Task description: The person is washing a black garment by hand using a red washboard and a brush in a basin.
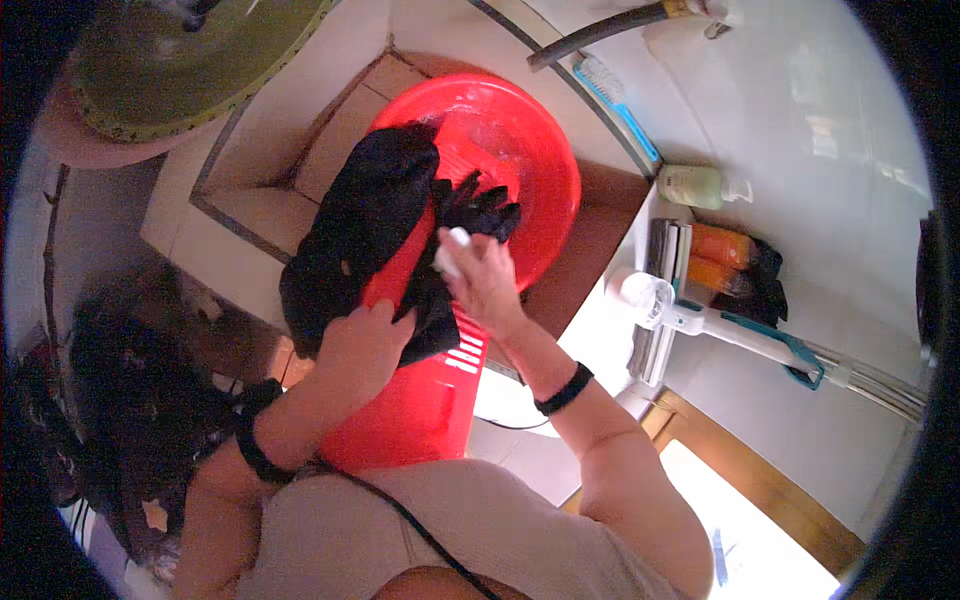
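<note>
A black garment [367, 202] is draped over a red plastic washboard [412, 420]. The board leans with its upper end inside a round red basin [566, 172]; its lower end comes close to the person's body. My left hand [364, 349] presses down and grips the cloth near the board's middle. In my right hand [486, 281] is a small white object [450, 259], probably a bar of soap, held against a bunched part of the garment. Fingers cover part of that object. Some water shows in the basin.
A tiled ledge surrounds the basin. Beside it are a blue-handled scrub brush [619, 109], a pump bottle [694, 186] and a hose [600, 34]. A white-and-teal mop handle [750, 337] crosses at right. Upper left stands a large tub [195, 124]; dark clothes [135, 375] lie at left.
</note>
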### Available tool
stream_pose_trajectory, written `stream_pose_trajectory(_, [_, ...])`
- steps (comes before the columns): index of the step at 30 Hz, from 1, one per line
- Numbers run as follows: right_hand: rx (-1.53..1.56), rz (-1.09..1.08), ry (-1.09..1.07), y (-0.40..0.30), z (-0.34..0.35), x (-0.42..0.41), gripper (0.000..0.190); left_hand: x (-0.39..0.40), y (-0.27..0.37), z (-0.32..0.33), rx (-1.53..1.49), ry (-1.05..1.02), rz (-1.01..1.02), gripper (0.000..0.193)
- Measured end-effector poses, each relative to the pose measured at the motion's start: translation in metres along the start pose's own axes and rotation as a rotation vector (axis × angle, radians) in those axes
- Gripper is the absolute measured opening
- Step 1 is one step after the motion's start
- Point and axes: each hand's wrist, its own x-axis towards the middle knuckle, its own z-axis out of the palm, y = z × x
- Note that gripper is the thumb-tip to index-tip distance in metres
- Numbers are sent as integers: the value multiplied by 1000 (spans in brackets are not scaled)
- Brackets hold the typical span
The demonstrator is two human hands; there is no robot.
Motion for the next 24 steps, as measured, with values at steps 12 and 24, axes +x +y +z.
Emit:
stream_pose_trajectory(12, [35, -1, 41, 33, 24, 10, 50, -19, 10, -25, -55, -61, 47, 73])
stream_pose_trajectory(24, [-119, 634, -90, 183, 26, 82, 53, 7, 10, -12, 328, 47, 157, 40])
